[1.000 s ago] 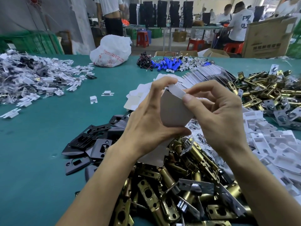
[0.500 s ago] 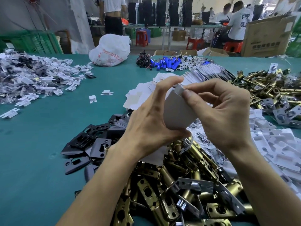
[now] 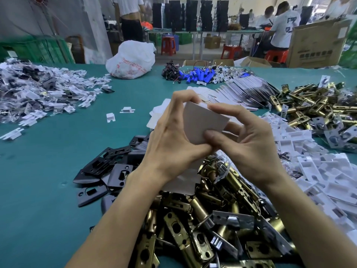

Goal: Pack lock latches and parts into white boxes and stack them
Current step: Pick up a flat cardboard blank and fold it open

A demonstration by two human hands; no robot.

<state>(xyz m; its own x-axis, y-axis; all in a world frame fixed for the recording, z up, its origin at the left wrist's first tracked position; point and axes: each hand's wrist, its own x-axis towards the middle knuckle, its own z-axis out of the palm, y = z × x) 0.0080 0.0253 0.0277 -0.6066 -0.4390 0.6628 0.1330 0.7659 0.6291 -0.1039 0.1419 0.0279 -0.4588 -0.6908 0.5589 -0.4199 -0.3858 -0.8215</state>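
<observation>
White cardboard box (image 3: 202,122) is pinched by left hand (image 3: 173,140) and right hand (image 3: 251,144); raised flap now folded down, filling probably next.

Both hands, left (image 3: 173,140) and right (image 3: 249,144), pinch a white box (image 3: 202,122) above brass latches (image 3: 212,219); green table (image 3: 48,180) beneath.

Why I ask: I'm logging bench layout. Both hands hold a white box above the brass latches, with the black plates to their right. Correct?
No. The head view shows the black plates left of the brass latches, not right. The left hand and right hand do hold the white box above them.
</observation>
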